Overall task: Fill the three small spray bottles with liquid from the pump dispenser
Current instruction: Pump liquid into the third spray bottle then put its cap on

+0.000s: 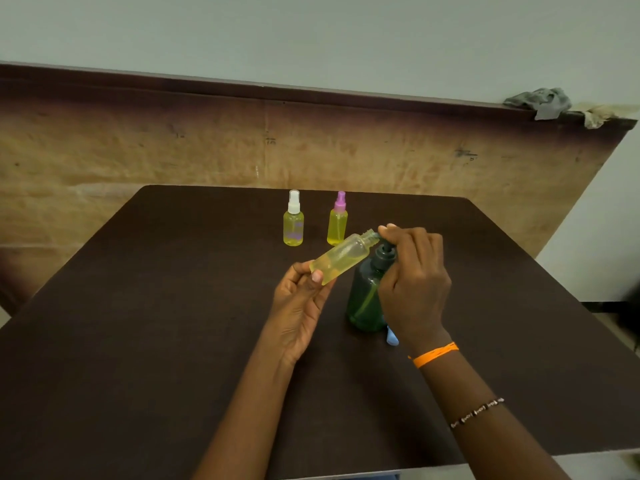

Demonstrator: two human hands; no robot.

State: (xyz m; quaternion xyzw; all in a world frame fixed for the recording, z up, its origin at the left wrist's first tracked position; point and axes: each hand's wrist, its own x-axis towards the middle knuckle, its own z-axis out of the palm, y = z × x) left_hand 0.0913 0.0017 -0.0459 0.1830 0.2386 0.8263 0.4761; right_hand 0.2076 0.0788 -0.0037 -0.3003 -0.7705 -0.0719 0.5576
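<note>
1. Two capped spray bottles, white-topped (pixel 293 220) and pink-topped (pixel 337 220), stand behind the green pump dispenser (pixel 367 296), both full of yellow liquid.
2. Third bottle (pixel 341 255), uncapped, is pinched by the left hand (pixel 301 299), tilted, neck at the spout.
3. Right hand (pixel 412 271) presses the pump head.
4. Looks partly filled, hard to tell. A blue thing (pixel 392 337), maybe its cap, sits just beside the dispenser.

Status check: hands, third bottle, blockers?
Left hand holds open bottle tilted at pump dispenser. Right hand on pump head. Two capped bottles full. No blockers.
</note>
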